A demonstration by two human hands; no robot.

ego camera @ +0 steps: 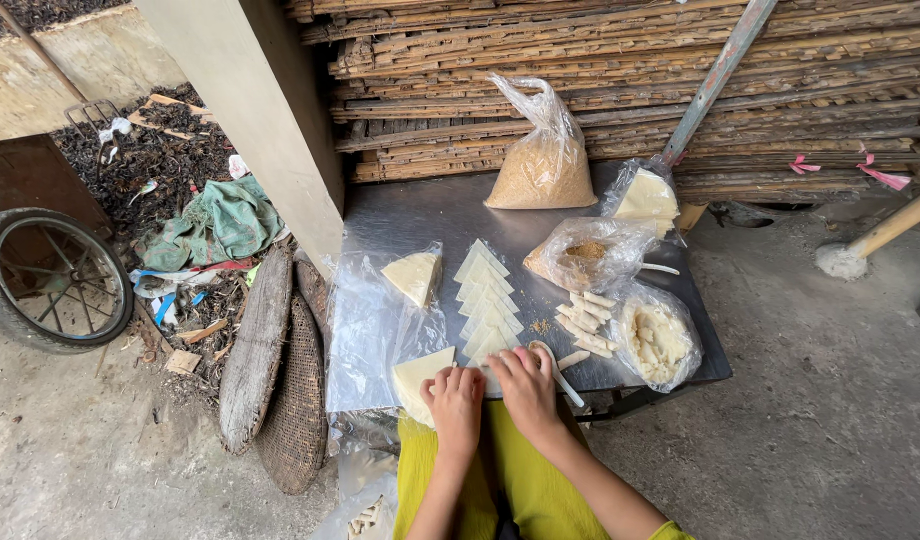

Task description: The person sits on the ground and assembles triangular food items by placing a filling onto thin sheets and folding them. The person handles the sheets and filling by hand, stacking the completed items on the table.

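Both hands low at the near edge of the metal table (420, 215), knuckles up. Left hand (456, 398): fingers curled, tips pressed on the near end of a pale wrapper sheet (420, 372) that sticks out to the left of its fingers; can't tell if it pinches the sheet or just presses it. Right hand (527, 384): fingers bent down just beside the left hand, on the lowest piece of the row of cut triangular wrappers (487, 300); grip hidden under the fingers, can't tell. The row runs straight away from the fingertips. Spoon (558, 373) lies just right of the right fingers, bowl touching or nearly touching the index side, handle pointing off to the near-right. Beyond and right of the spoon: small pile of rolled pieces (585, 322), then a bag of pale dough scraps (658, 340). Further out past the fingers: open bag with brown filling (587, 254), a large tied bag of brown crumbs (542, 165), a bag of wrapper sheets (645, 196). Left of the left fingers: clear plastic sheet (365, 325) with one more triangular wrapper (413, 274) on its far end. Woven baskets (275, 380) on the ground, well left of the table.
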